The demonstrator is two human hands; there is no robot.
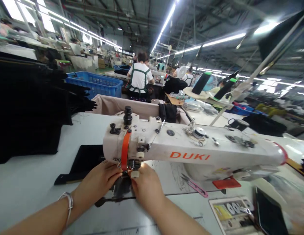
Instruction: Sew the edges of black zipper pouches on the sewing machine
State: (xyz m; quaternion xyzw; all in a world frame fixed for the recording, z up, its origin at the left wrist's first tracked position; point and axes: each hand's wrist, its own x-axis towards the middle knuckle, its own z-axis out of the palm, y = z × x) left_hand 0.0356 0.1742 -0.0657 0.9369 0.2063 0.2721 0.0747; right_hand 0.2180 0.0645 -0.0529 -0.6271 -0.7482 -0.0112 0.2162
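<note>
A white DUKI sewing machine [191, 148] stretches across the table, its needle head at the left. A piece of black fabric [80, 161] lies under the needle and spreads to the left. My left hand [99, 182], with a silver bracelet at the wrist, rests on the fabric just left of the needle, fingers curled toward the presser foot. My right hand [145, 187] sits right of the needle with fingers bent down on the fabric. Most fingertips are hidden under the machine head.
A tall stack of black fabric [26, 107] stands at the left. A blue crate [98, 83] and a cloth-lined bin [112, 104] are behind the machine. Pink thread snips [194, 186], a parts tray [233, 213] and a phone [270, 215] lie at right. A person works farther back.
</note>
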